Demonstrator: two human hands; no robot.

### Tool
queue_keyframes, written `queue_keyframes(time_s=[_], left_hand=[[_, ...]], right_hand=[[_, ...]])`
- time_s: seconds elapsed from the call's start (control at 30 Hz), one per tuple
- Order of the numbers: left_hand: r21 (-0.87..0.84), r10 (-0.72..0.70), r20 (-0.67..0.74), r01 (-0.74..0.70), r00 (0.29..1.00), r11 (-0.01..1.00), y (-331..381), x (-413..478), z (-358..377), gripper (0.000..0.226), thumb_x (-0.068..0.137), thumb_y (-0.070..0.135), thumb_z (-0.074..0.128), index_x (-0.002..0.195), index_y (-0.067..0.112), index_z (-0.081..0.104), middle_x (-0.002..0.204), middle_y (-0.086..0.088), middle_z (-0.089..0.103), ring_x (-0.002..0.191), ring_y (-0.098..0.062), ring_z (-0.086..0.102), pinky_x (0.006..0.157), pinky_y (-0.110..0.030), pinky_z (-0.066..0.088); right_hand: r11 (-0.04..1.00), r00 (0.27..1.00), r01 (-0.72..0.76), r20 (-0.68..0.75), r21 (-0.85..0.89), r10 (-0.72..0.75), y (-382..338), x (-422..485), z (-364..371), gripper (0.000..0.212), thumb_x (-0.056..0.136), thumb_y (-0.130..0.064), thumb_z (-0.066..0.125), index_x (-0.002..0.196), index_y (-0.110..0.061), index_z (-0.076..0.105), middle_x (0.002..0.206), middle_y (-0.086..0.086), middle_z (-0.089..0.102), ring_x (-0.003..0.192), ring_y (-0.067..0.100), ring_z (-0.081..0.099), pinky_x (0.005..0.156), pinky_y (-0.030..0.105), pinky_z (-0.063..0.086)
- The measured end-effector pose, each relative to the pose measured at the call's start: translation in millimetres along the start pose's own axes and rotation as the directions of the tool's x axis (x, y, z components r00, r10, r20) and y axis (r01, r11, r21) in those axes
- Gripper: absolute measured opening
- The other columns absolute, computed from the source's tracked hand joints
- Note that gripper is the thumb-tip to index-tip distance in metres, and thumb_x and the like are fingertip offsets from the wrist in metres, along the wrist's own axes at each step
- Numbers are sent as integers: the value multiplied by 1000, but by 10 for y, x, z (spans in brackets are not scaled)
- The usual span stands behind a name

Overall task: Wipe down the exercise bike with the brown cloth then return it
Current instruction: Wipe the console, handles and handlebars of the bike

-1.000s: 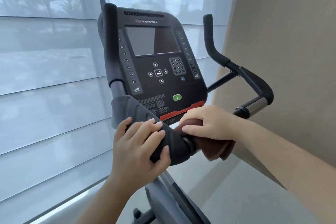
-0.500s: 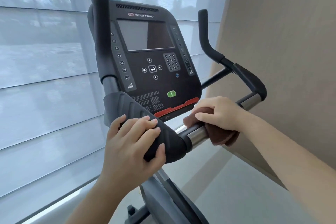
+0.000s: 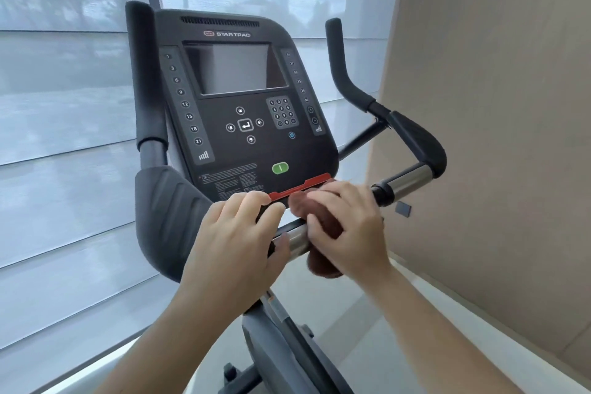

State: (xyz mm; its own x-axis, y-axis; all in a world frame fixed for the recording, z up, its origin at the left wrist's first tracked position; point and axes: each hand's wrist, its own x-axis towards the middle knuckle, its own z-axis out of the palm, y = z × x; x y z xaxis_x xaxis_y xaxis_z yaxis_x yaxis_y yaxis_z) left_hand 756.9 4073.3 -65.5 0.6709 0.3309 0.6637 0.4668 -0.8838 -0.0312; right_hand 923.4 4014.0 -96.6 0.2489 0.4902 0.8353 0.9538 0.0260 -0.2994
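Note:
The exercise bike's black console (image 3: 243, 105) faces me, with a grey screen, keypad, green button and red strip. My left hand (image 3: 238, 243) grips the black padded end of the left handlebar (image 3: 166, 217). My right hand (image 3: 348, 227) is wrapped around the brown cloth (image 3: 323, 262), pressing it onto the chrome handlebar tube (image 3: 295, 238) just below the console. Most of the cloth is hidden under my fingers. The right handlebar (image 3: 415, 144) with its chrome section (image 3: 412, 181) stands free.
A window with translucent white blinds (image 3: 64, 169) fills the left and back. A beige wall (image 3: 495, 105) stands close on the right. The bike's grey frame (image 3: 275, 345) runs down between my forearms over a pale floor (image 3: 367, 355).
My right hand slid the cloth back left along the chrome tube, toward my left hand. The left hand shifted slightly right on the grip. The camera tilted downward.

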Motion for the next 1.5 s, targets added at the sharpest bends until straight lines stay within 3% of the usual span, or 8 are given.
queue_keyframes(time_s=[0.13, 0.33, 0.47, 0.7, 0.87, 1.07, 1.27, 1.5], left_hand=[[-58, -73, -9, 72, 997, 996, 250, 159, 88, 27, 76, 24, 49, 90, 6, 64, 89, -9, 64, 78, -31, 58, 65, -39, 47], [-122, -61, 49, 67, 997, 990, 699, 507, 446, 18, 75, 11, 62, 91, 2, 64, 83, -12, 62, 71, -32, 55, 61, -38, 43], [-42, -76, 106, 81, 991, 996, 822, 712, 716, 23, 88, 24, 50, 102, 9, 60, 93, -6, 58, 81, -26, 50, 64, -34, 36], [-122, -146, 84, 156, 986, 980, 812, 711, 747, 14, 80, 22, 67, 80, 8, 64, 75, -5, 59, 63, -26, 51, 53, -35, 40], [-127, -155, 103, 168, 982, 978, 811, 670, 704, 14, 78, 19, 68, 86, 7, 65, 81, -5, 63, 65, -26, 55, 55, -39, 46], [-112, -119, 52, 124, 992, 986, 833, 707, 712, 9, 76, 13, 68, 76, 7, 62, 70, -6, 59, 60, -26, 51, 51, -35, 39], [-59, -38, 74, 42, 997, 997, 968, 910, 802, 18, 66, 12, 75, 78, 5, 64, 70, -9, 60, 58, -29, 51, 49, -32, 35], [-63, 1, 112, 6, 994, 998, 1026, 1013, 1013, 18, 76, 14, 70, 90, 5, 62, 78, -9, 59, 66, -29, 53, 51, -37, 42]], right_hand=[[978, 979, 203, -18, -40, -204, 295, 7, -79, 27, 79, -26, 59, 95, -9, 70, 94, 8, 67, 82, 29, 58, 79, 36, 48], [991, 986, -125, -119, -41, 119, 1142, 296, -492, 30, 84, -26, 51, 100, -6, 68, 94, 12, 63, 86, 28, 52, 82, 30, 44], [975, 979, -202, -34, -92, 199, 1400, 370, -425, 21, 84, -18, 59, 98, -6, 68, 100, 11, 64, 93, 30, 50, 84, 45, 45], [985, 986, 167, 12, -38, -167, 1190, 231, -249, 25, 81, -29, 56, 94, -13, 71, 95, 5, 68, 83, 26, 56, 80, 35, 47], [993, 992, -111, -57, -40, 109, 1396, 338, -393, 23, 80, -23, 56, 91, -11, 71, 95, 6, 67, 90, 28, 53, 80, 45, 48], [973, 973, 229, 1, 33, -229, 1205, 252, -226, 25, 79, -27, 58, 92, -10, 71, 92, 6, 69, 81, 27, 58, 77, 35, 48], [998, 994, -67, -83, 4, 67, 1810, 414, -474, 33, 79, -28, 50, 93, -5, 70, 95, 10, 68, 91, 32, 56, 83, 41, 46], [980, 965, 199, -172, -19, -199, 1899, 284, -301, 25, 79, -22, 56, 94, -7, 70, 98, 10, 68, 87, 31, 59, 81, 39, 48]])
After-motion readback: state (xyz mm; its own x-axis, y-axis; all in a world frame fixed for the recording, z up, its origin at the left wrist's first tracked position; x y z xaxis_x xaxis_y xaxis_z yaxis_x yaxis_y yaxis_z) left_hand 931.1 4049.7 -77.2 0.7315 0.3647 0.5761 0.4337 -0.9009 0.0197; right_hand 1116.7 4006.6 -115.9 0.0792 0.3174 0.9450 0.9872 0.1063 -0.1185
